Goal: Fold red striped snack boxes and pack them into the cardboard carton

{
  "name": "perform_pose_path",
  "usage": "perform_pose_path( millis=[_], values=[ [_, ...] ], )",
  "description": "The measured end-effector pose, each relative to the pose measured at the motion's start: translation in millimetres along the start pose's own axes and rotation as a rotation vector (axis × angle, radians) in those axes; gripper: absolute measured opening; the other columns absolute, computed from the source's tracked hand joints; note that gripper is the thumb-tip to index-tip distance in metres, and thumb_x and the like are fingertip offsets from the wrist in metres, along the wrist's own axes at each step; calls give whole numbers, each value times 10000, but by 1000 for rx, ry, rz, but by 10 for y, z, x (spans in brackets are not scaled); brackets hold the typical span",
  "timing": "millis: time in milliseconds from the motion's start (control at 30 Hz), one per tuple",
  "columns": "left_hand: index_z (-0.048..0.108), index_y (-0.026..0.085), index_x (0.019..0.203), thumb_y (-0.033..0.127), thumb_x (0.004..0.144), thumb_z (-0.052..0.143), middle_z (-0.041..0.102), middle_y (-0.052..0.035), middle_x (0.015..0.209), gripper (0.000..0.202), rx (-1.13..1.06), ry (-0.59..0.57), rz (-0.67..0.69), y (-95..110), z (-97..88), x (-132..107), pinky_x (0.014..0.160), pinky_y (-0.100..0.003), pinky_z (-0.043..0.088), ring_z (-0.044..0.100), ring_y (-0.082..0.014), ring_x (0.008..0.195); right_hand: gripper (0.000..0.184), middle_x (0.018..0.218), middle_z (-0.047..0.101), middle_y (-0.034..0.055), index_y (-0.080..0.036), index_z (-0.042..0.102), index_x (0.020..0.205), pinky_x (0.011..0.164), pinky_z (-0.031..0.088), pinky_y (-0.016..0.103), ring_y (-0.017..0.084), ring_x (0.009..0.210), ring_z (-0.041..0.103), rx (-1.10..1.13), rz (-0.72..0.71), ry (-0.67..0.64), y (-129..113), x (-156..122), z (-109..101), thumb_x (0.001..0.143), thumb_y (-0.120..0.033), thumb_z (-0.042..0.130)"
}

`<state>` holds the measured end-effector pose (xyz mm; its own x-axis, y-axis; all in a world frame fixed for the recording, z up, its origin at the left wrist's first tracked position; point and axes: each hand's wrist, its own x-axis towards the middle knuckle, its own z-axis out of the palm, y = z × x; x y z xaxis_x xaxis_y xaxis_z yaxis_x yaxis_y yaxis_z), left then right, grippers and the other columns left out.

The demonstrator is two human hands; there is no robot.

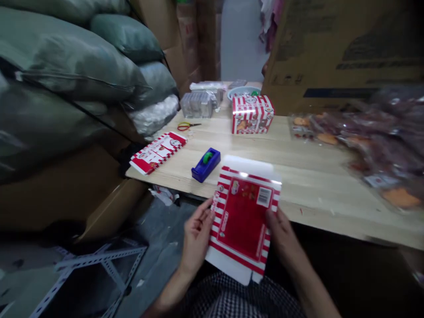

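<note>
A red-and-white striped cardboard box [243, 218] is held over my lap, in front of the table's edge. Its printed red panel with a barcode faces me, and white flaps stick out at the top and bottom. My left hand [198, 232] grips its left edge, thumb in front and fingers curled. On the opposite edge, my right hand [281, 232] clasps the box, its fingers partly hidden behind it. Just beyond, a blue tape dispenser [206, 165] with a green roll rests on the table. Flattened striped cartons [159, 152] lie left of it.
An assembled striped box [252, 115] stands farther back on the table [218, 137]. Near it are yellow-and-red scissors [188, 126], clear plastic cases [197, 104] and a light blue basin [243, 91]. Plastic-wrapped packs [361, 137] pile up at right. Stuffed sacks [76, 57] tower at left.
</note>
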<state>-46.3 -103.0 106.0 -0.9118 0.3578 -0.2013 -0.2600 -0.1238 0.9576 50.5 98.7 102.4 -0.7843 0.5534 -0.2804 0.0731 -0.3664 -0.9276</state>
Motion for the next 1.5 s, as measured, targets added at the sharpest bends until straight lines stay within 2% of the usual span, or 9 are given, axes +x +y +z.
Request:
perform_pose_path(
  millis=[167, 300, 500, 667, 833, 1133, 1267, 1367, 1500],
  values=[
    [565, 226, 1391, 351, 821, 755, 673, -93, 1328, 614, 42, -180, -145, -382, 301, -150, 1033, -374, 520, 663, -251, 1170, 530, 1015, 787, 64, -246, 703, 1148, 721, 624, 429, 322, 877, 752, 147, 169, 169, 470, -255, -17, 817, -658, 669],
    [570, 230, 1378, 276, 691, 863, 671, -102, 1328, 748, 43, -267, -164, -445, 509, -173, 1035, -402, 525, 654, -276, 1187, 470, 1025, 789, 45, -251, 711, 1084, 772, 620, 408, 302, 903, 753, 139, 93, 255, 475, -239, -233, 780, -607, 739],
    [615, 220, 1317, 318, 792, 789, 741, -85, 1181, 562, -14, -370, -239, -364, 681, -219, 955, -391, 564, 712, -254, 1042, 450, 1020, 790, 37, -257, 699, 1086, 756, 624, 413, 302, 877, 756, 199, 113, 279, 459, -228, -338, 776, -579, 758],
    [713, 222, 1181, 399, 847, 724, 777, -56, 1040, 377, 68, -409, -328, -372, 624, -257, 815, -359, 602, 741, -240, 879, 440, 929, 797, 46, -238, 700, 1009, 713, 622, 421, 289, 776, 758, 207, 151, 259, 454, -187, -345, 681, -481, 866],
    [711, 204, 1181, 419, 890, 670, 764, -82, 1093, 364, 58, -432, -372, -459, 465, -156, 851, -361, 588, 737, -241, 930, 488, 948, 799, 49, -232, 705, 990, 761, 617, 418, 271, 808, 755, 192, 116, 224, 438, -123, -367, 597, -419, 926],
    [527, 194, 1370, 313, 855, 723, 722, -121, 1203, 564, 9, -250, -86, -338, 447, 247, 969, -338, 537, 700, -223, 1079, 405, 996, 792, 56, -231, 711, 1024, 798, 613, 422, 282, 894, 751, 70, 156, 68, 668, -262, -234, 696, -409, 869],
    [426, 252, 1400, 327, 857, 717, 753, -89, 1108, 621, -31, -235, -86, -415, 436, 211, 861, -364, 584, 737, -231, 967, 617, 1144, 752, 53, -291, 607, 1273, 864, 604, 434, 272, 990, 732, 72, 39, 62, 578, -294, -273, 715, -366, 860],
    [494, 253, 1317, 341, 858, 711, 752, -76, 1103, 515, -39, -230, -87, -451, 407, 185, 858, -354, 578, 736, -227, 963, 624, 1308, 674, 57, -337, 523, 1391, 992, 544, 444, 249, 1100, 692, 76, -88, 50, 440, -288, -327, 822, -341, 777],
    [607, 228, 1227, 366, 880, 681, 747, -70, 1109, 381, 51, -259, -73, -407, 341, 187, 858, -309, 551, 719, -208, 960, 435, 1238, 704, 62, -313, 604, 1310, 1013, 525, 448, 248, 1079, 691, 19, -140, 12, 336, -223, -344, 888, -334, 708]
  ],
)
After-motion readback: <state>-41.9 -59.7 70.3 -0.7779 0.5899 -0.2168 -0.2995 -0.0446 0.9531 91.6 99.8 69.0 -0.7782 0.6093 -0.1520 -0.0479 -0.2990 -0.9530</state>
